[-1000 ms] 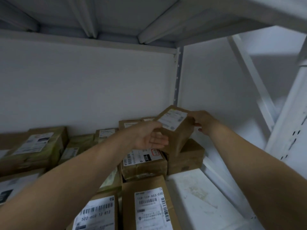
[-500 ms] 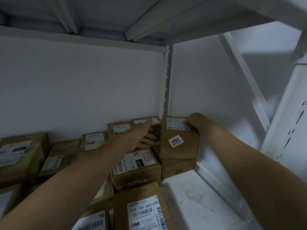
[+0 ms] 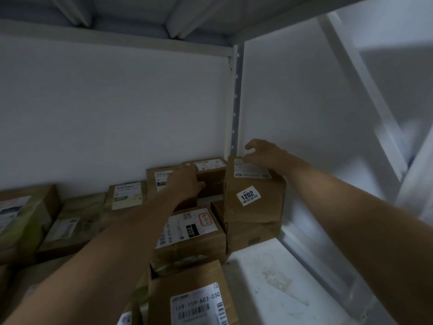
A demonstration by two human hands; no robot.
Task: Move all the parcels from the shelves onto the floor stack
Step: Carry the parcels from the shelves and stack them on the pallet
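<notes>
The brown cardboard parcel marked 1202 (image 3: 254,207), with a white shipping label on top, stands on a lower carton (image 3: 253,233) beneath the right hand (image 3: 264,156), whose loosely curled fingers rest on its top and hold nothing. Just to the left, the left hand (image 3: 186,181) lies on a rear labelled parcel (image 3: 210,177); whether it grips is unclear. Below the forearms is a white shelf (image 3: 269,289), and beyond the hands a white wall (image 3: 117,113).

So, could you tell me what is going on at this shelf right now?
A person is reaching into a shelf crowded with brown parcels. Their right hand rests on top of the parcel stickered 1202, which sits on another box in the right corner. Their left hand touches a parcel at the back, just left of it. Neither is lifted yet.
</notes>
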